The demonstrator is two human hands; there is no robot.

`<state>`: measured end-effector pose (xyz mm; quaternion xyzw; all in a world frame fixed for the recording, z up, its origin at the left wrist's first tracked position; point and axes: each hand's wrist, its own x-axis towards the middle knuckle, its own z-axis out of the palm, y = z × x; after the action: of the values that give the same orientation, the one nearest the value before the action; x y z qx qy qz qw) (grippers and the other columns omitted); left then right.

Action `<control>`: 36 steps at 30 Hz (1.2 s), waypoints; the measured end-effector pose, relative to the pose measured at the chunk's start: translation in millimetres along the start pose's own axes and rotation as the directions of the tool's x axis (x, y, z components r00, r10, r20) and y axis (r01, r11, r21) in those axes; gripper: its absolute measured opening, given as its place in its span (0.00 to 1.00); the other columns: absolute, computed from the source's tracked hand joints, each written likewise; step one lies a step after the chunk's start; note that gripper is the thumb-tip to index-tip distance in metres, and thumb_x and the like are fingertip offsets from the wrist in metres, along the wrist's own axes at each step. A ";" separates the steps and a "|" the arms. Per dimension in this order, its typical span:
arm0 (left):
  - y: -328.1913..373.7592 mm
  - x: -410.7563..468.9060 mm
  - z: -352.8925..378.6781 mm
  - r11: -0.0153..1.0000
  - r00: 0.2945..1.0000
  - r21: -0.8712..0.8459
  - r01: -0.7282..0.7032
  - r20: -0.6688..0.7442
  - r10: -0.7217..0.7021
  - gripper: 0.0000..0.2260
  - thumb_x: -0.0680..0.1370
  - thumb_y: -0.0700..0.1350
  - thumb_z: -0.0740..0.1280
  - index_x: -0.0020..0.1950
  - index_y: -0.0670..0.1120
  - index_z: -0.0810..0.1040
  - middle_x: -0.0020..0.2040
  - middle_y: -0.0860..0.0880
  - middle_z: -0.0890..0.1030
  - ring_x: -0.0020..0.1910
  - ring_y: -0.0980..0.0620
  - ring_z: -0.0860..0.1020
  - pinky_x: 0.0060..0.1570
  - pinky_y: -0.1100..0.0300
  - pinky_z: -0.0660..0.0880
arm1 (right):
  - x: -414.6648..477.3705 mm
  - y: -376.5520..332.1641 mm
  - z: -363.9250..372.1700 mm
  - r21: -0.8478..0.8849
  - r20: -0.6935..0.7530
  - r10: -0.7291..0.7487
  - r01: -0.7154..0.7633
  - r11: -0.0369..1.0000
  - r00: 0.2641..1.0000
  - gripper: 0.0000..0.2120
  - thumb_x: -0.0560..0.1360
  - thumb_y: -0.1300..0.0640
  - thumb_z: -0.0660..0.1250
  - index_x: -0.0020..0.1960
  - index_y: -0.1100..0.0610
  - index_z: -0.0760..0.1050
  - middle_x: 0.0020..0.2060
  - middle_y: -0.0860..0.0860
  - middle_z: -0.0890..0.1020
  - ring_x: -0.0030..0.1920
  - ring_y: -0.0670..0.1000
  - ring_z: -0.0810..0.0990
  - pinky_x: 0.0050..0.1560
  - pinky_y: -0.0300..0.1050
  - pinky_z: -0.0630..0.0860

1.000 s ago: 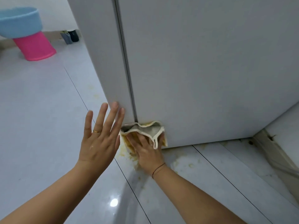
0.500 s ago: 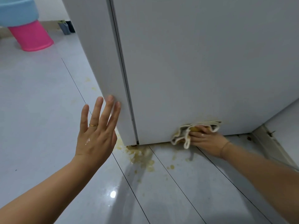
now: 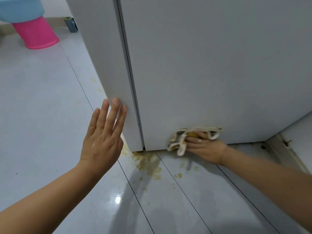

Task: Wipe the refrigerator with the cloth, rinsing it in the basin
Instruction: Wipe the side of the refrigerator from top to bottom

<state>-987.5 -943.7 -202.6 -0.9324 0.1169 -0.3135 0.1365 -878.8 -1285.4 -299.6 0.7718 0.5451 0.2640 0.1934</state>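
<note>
The right hand grips the bunched cloth, fingers close together with folds of fabric lying over and ahead of them, and presses it against the bottom edge of the refrigerator door face. A second ago the same hand held the cloth at the lower corner by the door seam; half a second ago it had slid well to the right along that edge, and now it sits slightly back toward the seam. The cloth is cream with a yellow-stained patch showing at the fingertips. The left hand is flat and open, fingers straight and nearly together, its fingertips touching the refrigerator's side panel just above the corner, much where it was in both earlier frames; a ring shows on one finger. Yellowish spill marks the floor tiles below the corner. The blue basin rests on a pink stool at far left, well apart from both hands.
</note>
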 end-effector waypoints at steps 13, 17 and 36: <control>-26.7 -0.1 -20.3 0.996 0.996 0.029 -0.089 0.034 0.088 0.40 0.69 0.36 0.61 0.79 0.38 0.47 0.79 0.42 0.44 0.78 0.42 0.48 0.76 0.45 0.46 | 159.7 -74.1 -19.0 -0.072 0.009 -0.119 0.120 0.990 0.993 0.31 0.61 0.53 0.77 0.64 0.47 0.77 0.64 0.41 0.77 0.66 0.43 0.73 0.75 0.50 0.48; -40.8 11.0 -32.2 0.997 0.998 0.052 -0.063 0.014 0.063 0.36 0.75 0.42 0.62 0.78 0.37 0.48 0.79 0.40 0.47 0.78 0.40 0.51 0.76 0.43 0.49 | 173.6 -42.2 -55.2 -0.034 -0.175 -0.046 0.041 0.999 0.983 0.20 0.77 0.59 0.54 0.64 0.48 0.76 0.64 0.44 0.77 0.69 0.49 0.65 0.76 0.53 0.40; -153.6 207.4 -336.2 0.971 0.993 -0.210 0.112 0.064 -0.101 0.34 0.81 0.62 0.49 0.77 0.38 0.54 0.78 0.40 0.56 0.77 0.42 0.56 0.74 0.44 0.54 | 258.6 187.3 -433.9 0.269 -0.416 0.242 -0.135 0.954 0.877 0.07 0.78 0.58 0.64 0.53 0.54 0.80 0.58 0.51 0.81 0.57 0.55 0.79 0.51 0.50 0.77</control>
<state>-1013.5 -923.8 220.0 -0.9547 0.0960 -0.2810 0.0218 -939.8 -1098.7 202.0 0.7579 0.5236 0.3853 -0.0543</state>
